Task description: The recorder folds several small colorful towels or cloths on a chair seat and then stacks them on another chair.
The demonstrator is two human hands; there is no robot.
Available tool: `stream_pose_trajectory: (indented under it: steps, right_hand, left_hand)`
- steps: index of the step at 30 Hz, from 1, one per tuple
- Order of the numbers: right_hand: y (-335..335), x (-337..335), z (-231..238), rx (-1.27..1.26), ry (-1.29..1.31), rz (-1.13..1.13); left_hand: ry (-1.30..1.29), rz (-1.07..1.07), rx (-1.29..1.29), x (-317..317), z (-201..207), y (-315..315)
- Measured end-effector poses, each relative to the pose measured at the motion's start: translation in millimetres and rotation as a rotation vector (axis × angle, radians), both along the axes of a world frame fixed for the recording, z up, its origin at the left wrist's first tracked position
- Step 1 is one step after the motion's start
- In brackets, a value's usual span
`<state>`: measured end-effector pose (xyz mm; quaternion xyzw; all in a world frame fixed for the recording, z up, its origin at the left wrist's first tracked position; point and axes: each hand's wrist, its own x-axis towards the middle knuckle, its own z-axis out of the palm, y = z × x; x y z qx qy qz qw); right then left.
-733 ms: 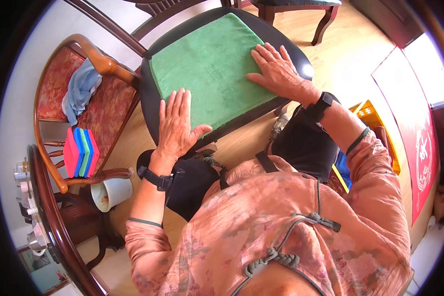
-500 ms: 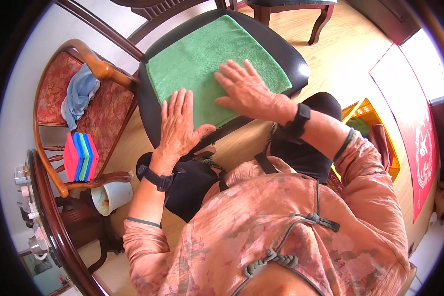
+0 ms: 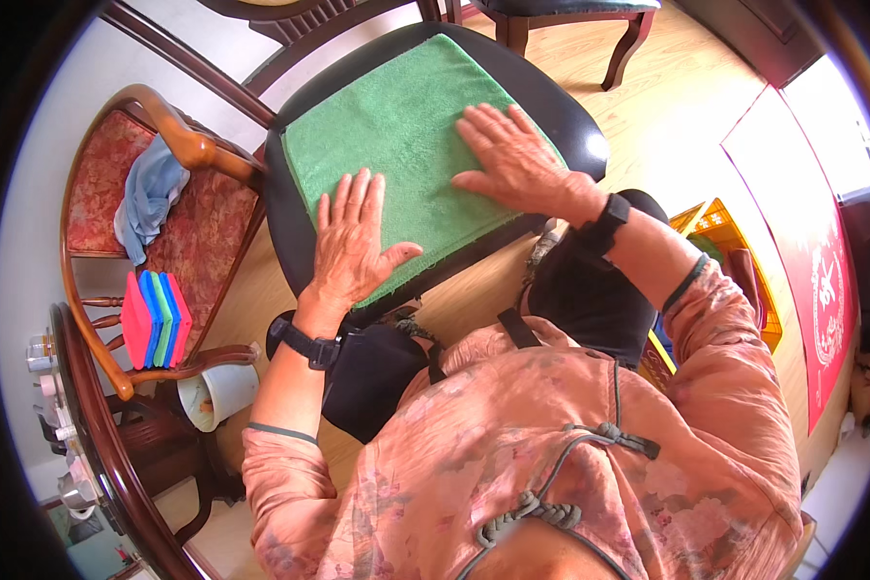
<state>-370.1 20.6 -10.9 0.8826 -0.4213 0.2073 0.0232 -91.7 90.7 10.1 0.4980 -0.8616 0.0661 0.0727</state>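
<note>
A green towel [image 3: 406,126] lies spread flat, roughly square, over the black padded seat [image 3: 575,121] of a dark wooden chair in front of me. My left hand [image 3: 351,237] rests on the towel's near left part, palm down, with its fingers stretched out and the thumb pointing right. Over the right part of the cloth lies my right hand [image 3: 512,164], also palm down with fingers extended, close to the right edge. Neither hand grips anything. Each wrist wears a black band.
To the left, a wooden armchair with a red patterned seat [image 3: 198,246] bears a crumpled light-blue cloth [image 3: 152,198] and a stack of pink, blue and green pieces [image 3: 157,319]. Below it stands a whitish bin [image 3: 224,391]. A yellow crate [image 3: 715,224] is at my right.
My right hand has slid a little to the right across the towel. My left hand has stayed nearly in place, and the towel's near edge lies smoother.
</note>
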Motion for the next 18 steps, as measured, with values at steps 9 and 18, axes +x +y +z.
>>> stream_pose_trajectory:
  steps: [9,18]
  right_hand:
    - [-5.9,-25.5,-0.8,0.022,0.068,-0.115]
    - [-17.6,-1.1,69.3,0.420,0.359,-0.091]
  left_hand:
    - [0.046,0.058,-0.008,20.8,-6.2,-0.9]
    - [0.027,0.207,0.147,40.8,6.2,-40.6]
